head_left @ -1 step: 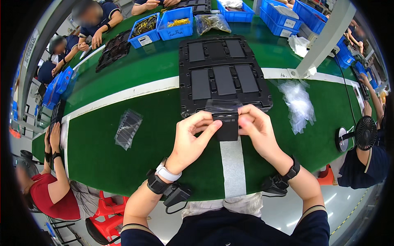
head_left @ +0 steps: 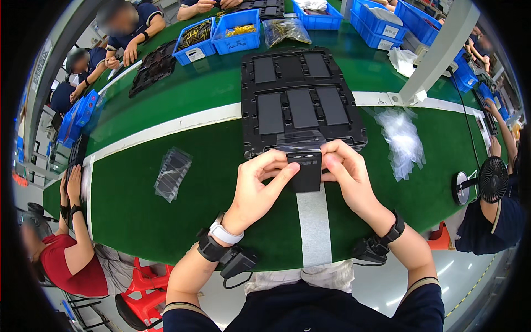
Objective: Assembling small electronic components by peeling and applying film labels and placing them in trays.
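A flat black rectangular block (head_left: 306, 178), like a battery pack, is held upright between my two hands, in front of the black tray. My left hand (head_left: 259, 180) pinches its left edge, thumb on the face near the top. Closed at the upper right corner is my right hand (head_left: 352, 174), its thumb and fingertips at the edge. A clear plastic film (head_left: 300, 140) sticks up from the top of the block, between the fingertips of both hands. Several similar dark blocks (head_left: 302, 108) lie in the slots of the black tray (head_left: 359, 135).
Loose clear film strips (head_left: 173, 174) lie left on the green table (head_left: 221, 133), and a pile of clear film (head_left: 402, 141) lies right. Blue bins (head_left: 238, 41) and a plastic bag of small parts (head_left: 286, 33) stand beyond. A metal post (head_left: 437, 52) and small black fan (head_left: 492, 180) are at right.
The block has tipped very slightly toward me and its film has shifted a little. My right thumb has moved slightly at the block's edge; both hands keep their hold.
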`<control>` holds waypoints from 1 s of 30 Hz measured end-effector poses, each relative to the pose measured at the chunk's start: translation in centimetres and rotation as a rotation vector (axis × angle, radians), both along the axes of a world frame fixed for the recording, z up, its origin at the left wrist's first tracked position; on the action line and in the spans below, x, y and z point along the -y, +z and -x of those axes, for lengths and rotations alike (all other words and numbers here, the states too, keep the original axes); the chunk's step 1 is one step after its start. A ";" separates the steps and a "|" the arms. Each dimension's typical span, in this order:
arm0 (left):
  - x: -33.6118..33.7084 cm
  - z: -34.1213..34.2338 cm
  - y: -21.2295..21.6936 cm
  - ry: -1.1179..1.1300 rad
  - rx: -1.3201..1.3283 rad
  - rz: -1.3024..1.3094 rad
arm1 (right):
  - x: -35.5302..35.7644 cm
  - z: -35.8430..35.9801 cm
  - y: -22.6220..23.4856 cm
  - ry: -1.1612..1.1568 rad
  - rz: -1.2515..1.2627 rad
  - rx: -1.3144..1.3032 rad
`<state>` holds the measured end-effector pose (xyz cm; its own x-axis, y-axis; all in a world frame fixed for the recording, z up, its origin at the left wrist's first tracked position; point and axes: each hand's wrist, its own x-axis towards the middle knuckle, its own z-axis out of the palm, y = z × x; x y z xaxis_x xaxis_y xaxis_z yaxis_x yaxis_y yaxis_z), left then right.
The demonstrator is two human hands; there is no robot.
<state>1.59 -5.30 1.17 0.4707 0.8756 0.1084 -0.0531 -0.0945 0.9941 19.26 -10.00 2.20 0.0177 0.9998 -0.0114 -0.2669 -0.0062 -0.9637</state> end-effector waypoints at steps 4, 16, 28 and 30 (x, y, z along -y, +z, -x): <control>0.1 -0.3 0.0 0.004 -0.035 0.018 | -0.4 -1.0 -0.3 0.002 -0.104 0.112; -0.4 -0.3 0.3 -0.047 0.068 0.001 | -0.8 -1.4 0.0 0.189 -0.043 0.250; -0.1 -0.2 -0.1 -0.147 0.053 -0.049 | -0.3 -1.2 -0.5 0.085 -0.243 0.403; -0.1 -0.1 0.2 -0.123 0.093 0.015 | -0.3 -0.9 0.0 0.091 -0.182 0.378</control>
<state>1.68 -5.17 1.37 0.5631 0.8138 0.1440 -0.1557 -0.0667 0.9856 20.20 -9.74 2.17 -0.1012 0.9826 0.1559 0.0989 0.1658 -0.9812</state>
